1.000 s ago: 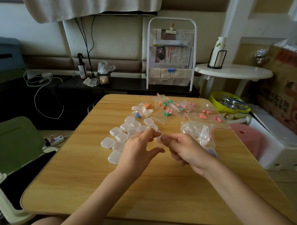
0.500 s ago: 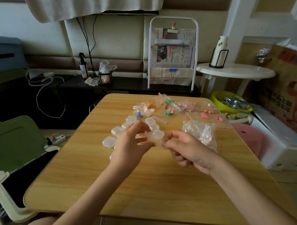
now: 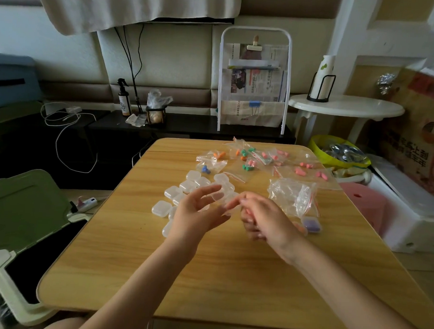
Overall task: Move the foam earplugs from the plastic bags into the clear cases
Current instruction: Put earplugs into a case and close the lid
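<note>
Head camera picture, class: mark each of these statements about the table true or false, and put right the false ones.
1. The clear cases lie on the left part of the wooden table. True.
2. The bags with earplugs lie at the near edge of the table. False: they lie at the far edge.
3. A case with purple earplugs sits to the right of the right hand. True.
4. The left hand lies flat on the table. False: it is raised with fingers spread.
5. The bin beside the table has its lid closed. False: the green lid stands open.
</note>
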`<state>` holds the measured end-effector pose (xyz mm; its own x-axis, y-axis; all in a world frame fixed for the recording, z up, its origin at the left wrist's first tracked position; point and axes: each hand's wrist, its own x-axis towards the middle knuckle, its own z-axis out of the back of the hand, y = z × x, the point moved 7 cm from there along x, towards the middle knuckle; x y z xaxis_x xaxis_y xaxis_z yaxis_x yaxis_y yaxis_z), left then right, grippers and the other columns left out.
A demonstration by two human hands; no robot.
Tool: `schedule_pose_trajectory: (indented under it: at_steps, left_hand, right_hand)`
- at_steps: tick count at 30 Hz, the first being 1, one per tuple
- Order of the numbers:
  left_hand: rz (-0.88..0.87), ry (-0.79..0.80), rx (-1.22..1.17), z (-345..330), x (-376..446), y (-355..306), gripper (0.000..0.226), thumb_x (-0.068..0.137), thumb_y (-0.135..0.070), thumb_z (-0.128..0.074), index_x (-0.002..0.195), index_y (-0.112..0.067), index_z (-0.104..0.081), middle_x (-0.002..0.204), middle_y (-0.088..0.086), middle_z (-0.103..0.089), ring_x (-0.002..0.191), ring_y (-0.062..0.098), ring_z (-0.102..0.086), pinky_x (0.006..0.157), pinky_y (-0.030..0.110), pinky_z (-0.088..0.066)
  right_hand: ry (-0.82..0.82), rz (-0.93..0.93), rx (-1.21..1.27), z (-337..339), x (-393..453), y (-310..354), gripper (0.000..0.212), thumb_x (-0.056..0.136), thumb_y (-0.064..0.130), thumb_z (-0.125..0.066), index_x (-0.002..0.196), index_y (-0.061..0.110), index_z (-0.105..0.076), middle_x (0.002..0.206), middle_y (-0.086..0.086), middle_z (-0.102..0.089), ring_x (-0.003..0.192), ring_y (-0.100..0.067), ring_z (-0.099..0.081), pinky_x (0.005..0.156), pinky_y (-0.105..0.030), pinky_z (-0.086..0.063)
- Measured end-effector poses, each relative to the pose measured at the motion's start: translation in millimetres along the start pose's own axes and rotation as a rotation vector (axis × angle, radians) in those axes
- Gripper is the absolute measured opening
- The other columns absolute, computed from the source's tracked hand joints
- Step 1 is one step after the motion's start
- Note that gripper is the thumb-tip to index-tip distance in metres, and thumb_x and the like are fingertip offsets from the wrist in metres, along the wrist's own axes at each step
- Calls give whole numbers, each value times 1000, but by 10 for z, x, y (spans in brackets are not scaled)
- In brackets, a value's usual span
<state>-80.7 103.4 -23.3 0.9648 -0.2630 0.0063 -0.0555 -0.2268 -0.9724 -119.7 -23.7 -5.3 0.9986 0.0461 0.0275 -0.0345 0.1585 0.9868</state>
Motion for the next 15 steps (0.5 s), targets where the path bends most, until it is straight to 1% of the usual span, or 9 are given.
schedule_pose_trajectory:
  at_steps: [1,2,3,5,8,10,11,13,15]
  left_hand:
    - [-17,-27,25,22,3,-11,40,80,0,-72,116,-14,-62,116,7,-65,92,19,-71,73,26,-57]
    - [-43,-54,67,48,8,-26,41,79,0,-72,116,-16,-63,115,5,-65,89,17,-71,73,25,-57]
    - [-72,-71,119,67,9,-43,41,80,-1,-73,115,-19,-63,114,2,-65,86,15,-71,73,25,-57]
    - [-123,-88,227,93,12,-66,39,80,-5,-74,111,-24,-61,115,-1,-63,83,11,-71,76,26,-57]
    - [-171,-86,360,70,-4,-91,36,79,-10,-76,104,-28,-57,117,-2,-59,80,10,-71,77,30,-58]
    - [-218,-78,476,36,-19,-118,36,80,-13,-75,106,-30,-56,116,-7,-57,80,7,-69,74,30,-59]
    - [-251,-75,550,9,-35,-143,37,81,-14,-74,109,-30,-55,113,-12,-56,80,3,-67,71,24,-57]
    - [-334,-66,690,-57,-73,-195,38,82,-14,-72,113,-25,-55,105,-19,-52,76,-9,-61,64,11,-51]
    - [-392,-45,772,-117,-97,-215,39,82,-14,-73,115,-21,-55,104,-18,-51,73,-18,-56,62,5,-46]
  right_hand:
    - [-2,-62,144,21,17,-30,30,100,13,-32,98,6,-61,61,3,-35,51,-9,-28,46,-23,-24]
    - [-14,-94,260,53,26,-39,31,97,6,-28,101,3,-59,64,1,-38,52,-9,-30,46,-22,-25]
    - [-36,-101,318,92,36,-46,32,95,0,-28,103,1,-59,68,-1,-42,55,-8,-33,47,-21,-27]
    - [-78,-85,292,144,32,-41,29,97,-4,-32,110,4,-57,81,-4,-54,62,-8,-40,52,-21,-34]
    - [-136,-38,178,200,19,-57,17,99,2,-43,112,11,-48,106,-8,-66,73,-10,-52,62,-22,-42]
    - [-157,5,101,221,20,-25,13,97,3,-49,109,8,-49,110,-5,-68,81,-11,-63,66,-20,-46]
    - [-169,28,78,231,28,-8,12,95,3,-52,107,6,-52,110,-4,-68,84,-10,-66,69,-19,-49]
    - [-193,62,64,247,29,22,14,92,2,-56,106,4,-59,107,-6,-68,88,-10,-69,76,-19,-53]
    - [-200,76,62,249,20,43,17,89,4,-61,105,9,-66,106,-7,-69,92,-14,-70,84,-23,-54]
